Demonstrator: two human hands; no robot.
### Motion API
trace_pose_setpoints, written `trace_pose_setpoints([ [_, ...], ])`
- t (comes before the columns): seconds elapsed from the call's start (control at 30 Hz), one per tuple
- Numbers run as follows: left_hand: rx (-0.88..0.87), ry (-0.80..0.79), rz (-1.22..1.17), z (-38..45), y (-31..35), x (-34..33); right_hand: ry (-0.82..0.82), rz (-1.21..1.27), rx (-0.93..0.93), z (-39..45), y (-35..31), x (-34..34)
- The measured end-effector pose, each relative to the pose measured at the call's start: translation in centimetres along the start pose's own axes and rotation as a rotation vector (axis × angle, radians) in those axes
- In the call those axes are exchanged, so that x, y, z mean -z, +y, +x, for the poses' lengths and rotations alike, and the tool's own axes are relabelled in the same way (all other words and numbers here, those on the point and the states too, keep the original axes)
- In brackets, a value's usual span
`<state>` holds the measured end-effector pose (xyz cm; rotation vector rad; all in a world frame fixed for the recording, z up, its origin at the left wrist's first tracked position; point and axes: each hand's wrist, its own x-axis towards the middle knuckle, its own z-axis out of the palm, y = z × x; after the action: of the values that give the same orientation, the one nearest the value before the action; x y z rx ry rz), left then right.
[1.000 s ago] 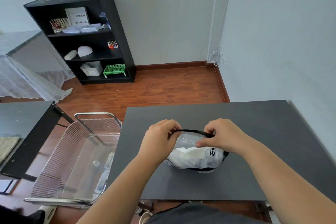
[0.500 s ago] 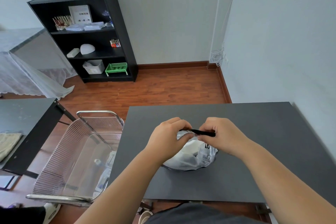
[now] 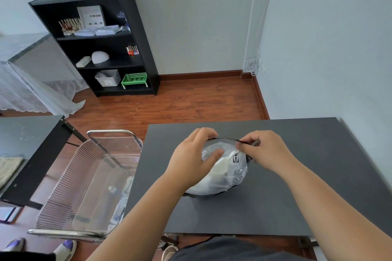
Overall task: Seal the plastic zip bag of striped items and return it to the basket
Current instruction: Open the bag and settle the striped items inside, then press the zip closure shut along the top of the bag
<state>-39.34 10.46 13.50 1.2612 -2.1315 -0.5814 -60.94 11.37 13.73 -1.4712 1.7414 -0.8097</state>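
A clear plastic zip bag (image 3: 231, 172) with a black zip strip along its top stands on the dark grey table (image 3: 297, 186). White and dark folded items fill it. My left hand (image 3: 192, 159) holds the bag's left side, thumb pressed on its front and fingers over the strip's left end. My right hand (image 3: 264, 151) pinches the strip near its right end. The wire basket (image 3: 89, 180) stands left of the table, below its level, with a few packets inside.
A second dark table (image 3: 25, 150) is at far left. A black shelf unit (image 3: 101, 42) stands against the back wall across a wooden floor. Someone's shoes (image 3: 63, 249) show beside the basket at bottom left. The wall runs along the table's right edge.
The bag's mouth was wide open a second ago, then pressed nearly flat. My left hand has since slid down onto the bag's left face while my right hand moved right along the strip.
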Motion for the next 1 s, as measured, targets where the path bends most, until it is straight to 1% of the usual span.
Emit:
trace_pose_setpoints([
  [0.07, -0.084, -0.082, 0.035, -0.2, 1.0, -0.3, 0.004, 0.003, -0.043, 0.2, -0.3, 0.1],
  [0.1, -0.093, -0.12, 0.073, -0.3, 1.4, -0.5, 0.009, 0.0, -0.059, 0.3, -0.4, 0.1],
  [0.23, -0.005, -0.263, 0.271, -1.2, 2.6, -1.5, 0.028, 0.085, -0.136, 0.5, -0.2, 0.1],
  [0.3, -0.023, -0.28, 0.378, -1.7, 2.9, -2.2, 0.043, 0.073, -0.158, 0.7, 0.1, 0.0],
  [0.4, -0.023, -0.256, 0.435, -1.9, 2.8, -2.6, 0.063, 0.063, -0.188, 0.7, 0.5, 0.1],
  [0.47, 0.002, -0.245, 0.419, -1.6, 2.4, -2.4, 0.058, 0.069, -0.188, 0.8, 0.6, 0.1],
  [0.53, 0.028, -0.211, 0.344, -1.3, 1.9, -1.9, 0.025, 0.139, -0.167, 0.7, 0.6, 0.3],
  [0.63, 0.053, -0.114, 0.205, -0.7, 0.9, -1.1, -0.075, 0.284, -0.118, 0.5, 0.6, 0.8],
  [0.73, 0.14, -0.035, 0.114, -0.3, 0.1, -0.1, -0.148, 0.362, -0.068, 0.2, 1.1, 0.8],
  [0.8, 0.2, -0.018, 0.071, -0.2, -0.3, 0.3, -0.129, 0.307, -0.036, 0.1, 1.4, 0.4],
  [0.87, 0.227, -0.033, 0.035, -0.1, -0.8, 0.4, -0.072, 0.268, -0.008, 0.2, 1.4, 0.0],
  [0.93, 0.219, -0.07, 0.02, 0.0, -1.0, 0.5, -0.028, 0.265, 0.014, 0.4, 1.2, -0.3],
  [1.0, 0.181, -0.106, 0.027, 0.3, -0.9, 0.5, -0.036, 0.255, 0.054, 0.5, 0.9, -0.7],
])
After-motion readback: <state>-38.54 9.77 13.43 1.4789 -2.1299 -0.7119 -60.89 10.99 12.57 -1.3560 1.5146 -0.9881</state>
